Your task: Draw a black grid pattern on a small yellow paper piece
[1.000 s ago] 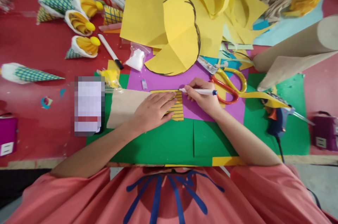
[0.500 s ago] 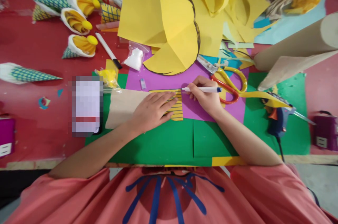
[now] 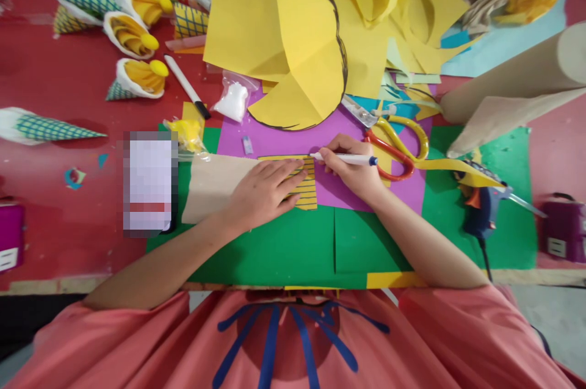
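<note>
A white marker with a blue end (image 3: pixel 352 159) is pinched in my right hand (image 3: pixel 350 166), its tip at the upper right edge of a small yellow paper piece (image 3: pixel 309 193). Dark parallel lines run across that piece. My left hand (image 3: pixel 268 190) lies flat over it with fingers spread, hiding its left part. Under the same hand is a beige sheet (image 3: pixel 213 184). Beneath everything lie purple paper (image 3: pixel 389 193) and a green sheet (image 3: pixel 279 254). Scissors with red and yellow handles (image 3: pixel 396 157) rest just beyond my right hand.
A yellow curved cutout with a black outline (image 3: pixel 315 65) lies beyond my hands. Left are a blurred-out phone (image 3: pixel 150 184), a capped marker (image 3: pixel 187 87) and decorated paper cones (image 3: pixel 137 79). Right are a glue gun (image 3: pixel 480 206) and a beige paper roll (image 3: pixel 513 71).
My right hand and the marker have shifted slightly left, the tip moving onto the yellow piece's upper right edge. My left hand stays in place.
</note>
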Demonstrator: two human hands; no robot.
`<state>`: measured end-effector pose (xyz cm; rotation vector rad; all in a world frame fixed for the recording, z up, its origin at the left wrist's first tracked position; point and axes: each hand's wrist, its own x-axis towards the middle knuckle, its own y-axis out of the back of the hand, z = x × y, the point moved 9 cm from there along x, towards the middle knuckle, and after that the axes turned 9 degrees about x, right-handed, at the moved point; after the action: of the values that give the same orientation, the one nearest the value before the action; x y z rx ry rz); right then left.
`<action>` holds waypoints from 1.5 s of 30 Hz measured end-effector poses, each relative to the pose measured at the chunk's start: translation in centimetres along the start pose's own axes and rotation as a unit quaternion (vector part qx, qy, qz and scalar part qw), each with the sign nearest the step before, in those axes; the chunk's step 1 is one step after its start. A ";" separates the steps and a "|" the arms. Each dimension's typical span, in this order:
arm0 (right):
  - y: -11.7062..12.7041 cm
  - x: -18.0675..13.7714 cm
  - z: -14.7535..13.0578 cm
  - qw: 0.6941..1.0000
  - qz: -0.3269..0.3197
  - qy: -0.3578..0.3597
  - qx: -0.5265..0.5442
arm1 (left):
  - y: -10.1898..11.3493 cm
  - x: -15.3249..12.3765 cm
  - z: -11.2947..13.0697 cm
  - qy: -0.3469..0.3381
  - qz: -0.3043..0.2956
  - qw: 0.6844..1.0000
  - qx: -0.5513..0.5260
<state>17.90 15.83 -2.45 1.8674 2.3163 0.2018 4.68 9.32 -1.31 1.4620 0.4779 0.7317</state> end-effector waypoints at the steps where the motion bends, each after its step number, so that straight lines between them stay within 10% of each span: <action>1: 0.1 0.0 0.0 1.000 0.004 0.000 0.008 | 0.0 0.0 0.0 0.000 -0.001 1.000 -0.003; 45: 0.1 0.0 -0.3 1.000 0.010 0.006 0.022 | 0.1 0.0 0.0 0.001 0.003 1.000 -0.013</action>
<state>17.92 15.85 -2.18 1.9155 2.3288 0.1660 4.67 9.33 -1.24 1.4401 0.4634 0.7412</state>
